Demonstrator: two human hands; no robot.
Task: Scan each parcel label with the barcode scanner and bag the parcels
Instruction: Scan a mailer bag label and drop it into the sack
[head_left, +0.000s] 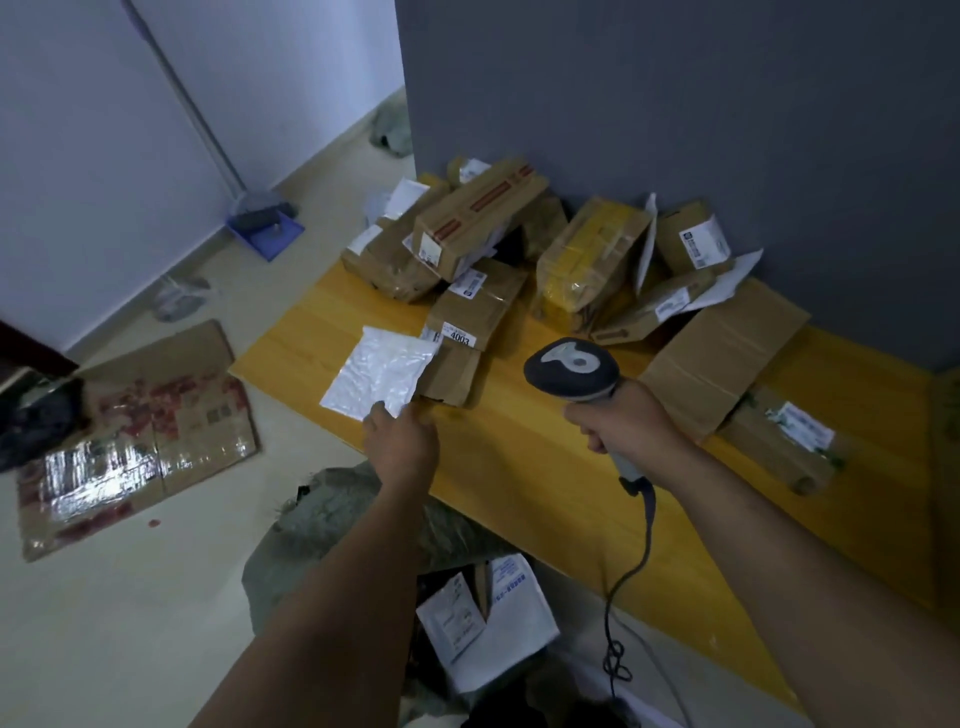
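While a few white envelopes (488, 613) already lie in the grey sack (332, 519) below the table's near edge, most of the job looks undone. The left hand (402, 441) pinches the near corner of a white plastic mailer (379, 374) over the left end of the yellow table (519, 467), just beside the brown box marked 4003 (475, 312); whether it rests on the wood I cannot tell. Its visible face is blank and shiny, with no label showing, so I judge it needs turning before a scan. The right hand (623, 415) is wrapped round the handle of the barcode scanner (571, 366), its head held above the table and its cable trailing down to the floor. Behind, a heap of cardboard boxes (483, 223), a yellow-wrapped parcel (587, 265), a flat box (717, 358) and a taped parcel (784, 436) sit on the table, none bagged. Whether any has been scanned cannot be told.
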